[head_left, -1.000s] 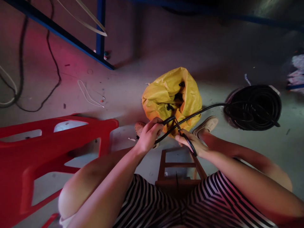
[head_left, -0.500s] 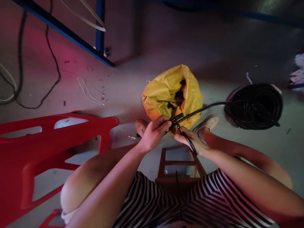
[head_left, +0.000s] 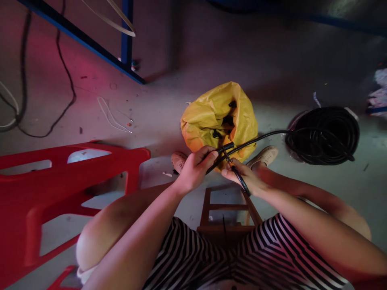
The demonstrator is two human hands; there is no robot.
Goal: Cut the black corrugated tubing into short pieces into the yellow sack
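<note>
My left hand (head_left: 198,165) is closed around a black cable (head_left: 250,141) and a short ribbed black piece, perhaps a cable sleeve (head_left: 226,147), which points up and to the right. In my right hand (head_left: 242,174) is a pair of scissors (head_left: 241,180) with dark handles. Their blades cross the cable just beside my left fingertips. Whether they touch the ribbed piece or the cable is too small to tell. Below both hands a crumpled yellow bag (head_left: 208,108) stands open on the floor, with dark small pieces inside.
The cable runs to a thick black coil (head_left: 326,137) at right. A red plastic stool (head_left: 60,181) lies at left, near a blue metal frame (head_left: 90,46). Loose cables (head_left: 71,84) and a white wire (head_left: 110,114) lie on the floor. A wooden stool (head_left: 228,207) is beneath me.
Little differs. The scissors and my right hand have shifted very slightly while the left hand keeps its hold; the whole view has moved a touch.
</note>
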